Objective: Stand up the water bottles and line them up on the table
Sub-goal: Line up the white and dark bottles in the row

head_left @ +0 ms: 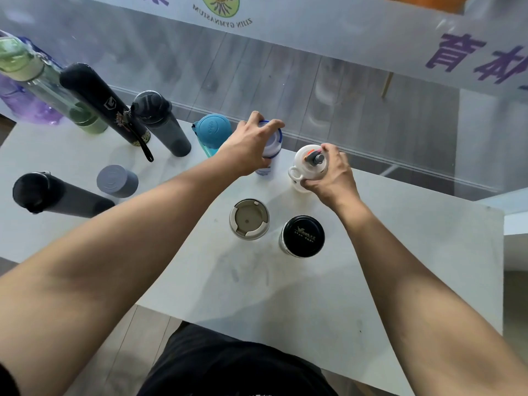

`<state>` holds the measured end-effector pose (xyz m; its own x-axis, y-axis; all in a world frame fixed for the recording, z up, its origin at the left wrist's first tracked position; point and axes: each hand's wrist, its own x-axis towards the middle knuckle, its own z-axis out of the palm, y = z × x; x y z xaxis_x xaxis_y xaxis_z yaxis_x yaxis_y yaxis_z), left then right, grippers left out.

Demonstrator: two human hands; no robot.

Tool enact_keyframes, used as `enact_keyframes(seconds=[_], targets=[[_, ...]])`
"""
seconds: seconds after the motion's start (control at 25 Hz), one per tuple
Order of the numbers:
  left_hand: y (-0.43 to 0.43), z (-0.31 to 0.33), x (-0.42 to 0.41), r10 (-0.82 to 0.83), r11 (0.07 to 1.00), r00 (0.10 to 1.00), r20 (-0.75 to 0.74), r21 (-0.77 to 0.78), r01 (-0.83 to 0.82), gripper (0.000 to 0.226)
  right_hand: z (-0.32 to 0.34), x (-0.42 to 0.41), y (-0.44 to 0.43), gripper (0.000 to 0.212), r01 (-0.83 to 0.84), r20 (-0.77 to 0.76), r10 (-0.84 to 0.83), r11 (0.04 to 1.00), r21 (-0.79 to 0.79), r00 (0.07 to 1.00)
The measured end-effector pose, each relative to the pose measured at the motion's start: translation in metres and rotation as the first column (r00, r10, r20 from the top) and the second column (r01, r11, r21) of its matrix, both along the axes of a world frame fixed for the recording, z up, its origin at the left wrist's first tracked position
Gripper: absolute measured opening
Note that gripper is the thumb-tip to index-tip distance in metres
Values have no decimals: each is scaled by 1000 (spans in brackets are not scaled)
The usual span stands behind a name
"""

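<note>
On the white bench [400,267] many bottles stand upright — tall dark ones far left, short ones near the middle. At the back edge, the left hand [251,144] wraps the blue-rimmed bottle [274,144]; the right hand [331,175] grips the small white bottle [304,164] beside it.

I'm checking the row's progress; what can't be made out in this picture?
- Blue-rimmed bottle: left hand covers its top.
- White bottle: right hand hides its side.
- Green bottle: cut off by the left edge.
- Black cap: print too small to read.
</note>
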<state>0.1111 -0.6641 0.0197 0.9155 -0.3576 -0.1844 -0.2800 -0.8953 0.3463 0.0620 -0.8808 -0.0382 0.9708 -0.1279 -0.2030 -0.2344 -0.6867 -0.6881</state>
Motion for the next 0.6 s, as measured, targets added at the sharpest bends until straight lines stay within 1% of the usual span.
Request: enact_keyframes(seconds=[0.2,0.36,0.4,0.44,0.52,0.56,0.6], targets=[[-6,-2,-5,7,999,999,31,36,-8,87,-2,-1,1,86,11,-5,-11,1000,-3,1000],[-5,0,-9,23,998,1000,15,53,-23,95,1,-8,-3,109,37,-72,-37,999,-5,997],[-3,2,-13,40,998,999,19,40,-41,95,4,-13,-6,109,66,-74,-66,998,-4,995],[-1,4,-20,65,998,997,44,18,-65,93,8,-22,-9,104,105,-57,-105,994,-4,993],[1,6,-42,126,991,983,138,-59,-118,81,19,-46,-11,84,192,17,-193,981,30,981],[2,6,-59,150,985,971,184,-109,-131,73,24,-62,-10,72,211,73,-216,975,68,974],[3,5,-77,167,979,961,220,-151,-136,65,28,-79,-7,63,196,132,-210,974,113,969]])
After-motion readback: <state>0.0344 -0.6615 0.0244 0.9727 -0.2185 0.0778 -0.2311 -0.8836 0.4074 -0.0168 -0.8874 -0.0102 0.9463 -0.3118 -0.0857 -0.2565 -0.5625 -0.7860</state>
